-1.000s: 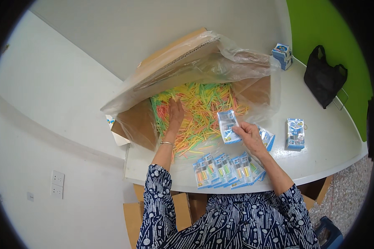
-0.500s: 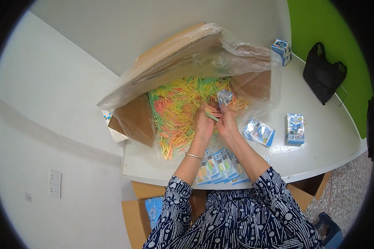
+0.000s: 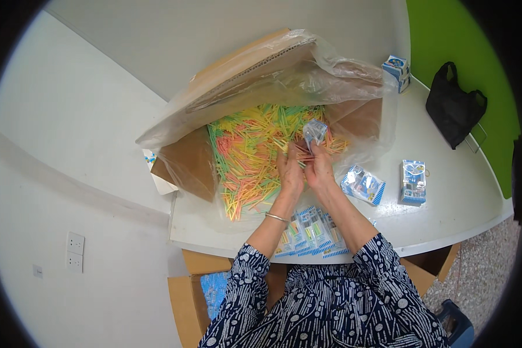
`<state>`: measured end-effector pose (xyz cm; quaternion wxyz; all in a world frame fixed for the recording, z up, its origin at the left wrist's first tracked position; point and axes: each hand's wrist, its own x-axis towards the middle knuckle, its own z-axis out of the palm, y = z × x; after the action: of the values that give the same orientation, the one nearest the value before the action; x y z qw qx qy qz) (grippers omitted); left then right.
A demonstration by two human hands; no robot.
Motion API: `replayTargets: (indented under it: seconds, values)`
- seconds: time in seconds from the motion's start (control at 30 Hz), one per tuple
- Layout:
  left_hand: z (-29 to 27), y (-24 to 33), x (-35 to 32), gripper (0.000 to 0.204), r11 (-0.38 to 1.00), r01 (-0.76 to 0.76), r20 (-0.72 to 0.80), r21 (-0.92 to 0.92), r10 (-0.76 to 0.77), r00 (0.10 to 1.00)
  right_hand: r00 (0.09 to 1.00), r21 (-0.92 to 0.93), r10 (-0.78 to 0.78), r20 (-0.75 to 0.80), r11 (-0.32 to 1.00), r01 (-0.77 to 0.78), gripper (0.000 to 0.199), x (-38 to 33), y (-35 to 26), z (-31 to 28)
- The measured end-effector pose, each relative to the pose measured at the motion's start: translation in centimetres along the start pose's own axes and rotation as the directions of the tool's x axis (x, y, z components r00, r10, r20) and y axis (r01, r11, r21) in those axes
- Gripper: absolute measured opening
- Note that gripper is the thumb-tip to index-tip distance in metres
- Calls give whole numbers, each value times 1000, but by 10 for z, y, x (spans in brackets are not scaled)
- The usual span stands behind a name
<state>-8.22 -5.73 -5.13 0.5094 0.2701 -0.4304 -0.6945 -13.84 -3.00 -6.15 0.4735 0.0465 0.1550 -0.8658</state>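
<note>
A cardboard box lined with clear plastic holds a heap of thin pink, yellow, orange and green sticks (image 3: 249, 156). Over its near side, my left hand (image 3: 290, 169) closes on a few of these sticks (image 3: 301, 154), whose ends show between both hands. Close beside it, my right hand (image 3: 321, 170) grips a small clear and blue packet (image 3: 315, 131) that stands up above the fingers. Whether any sticks are inside that packet I cannot tell. Below my wrists, several filled packets (image 3: 312, 233) lie overlapping along the table's near edge.
Right of my hands lie a loose pile of blue-striped packets (image 3: 363, 184) and a neat stack of packets (image 3: 413, 181). Small boxes (image 3: 397, 71) and a black bag (image 3: 455, 107) sit farther back on the white table (image 3: 446, 223). An open carton (image 3: 185, 304) stands below the table.
My hands have shifted slightly to the right and the left one is more upright. The sticks between them show less than before. The packet stays in my right hand.
</note>
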Motion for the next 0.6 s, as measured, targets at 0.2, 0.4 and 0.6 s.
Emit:
replayTargets:
  seconds: [0.2, 0.4, 0.6]
  values:
    - [-21, 8, 40, 24, 993, 114, -100, -24, -116, 988, 993, -231, -112, 39, 966, 118, 21, -11, -25, 13]
    - [-37, 12, 62, 20, 941, -66, 18, 331, 64, 998, 970, -429, -97, 221, 884, 186, 24, -9, -49, 6]
    - [-39, 20, 64, 27, 554, -330, 254, 764, 211, 944, 976, -503, -19, 219, 855, 129, 19, -21, -68, 5]
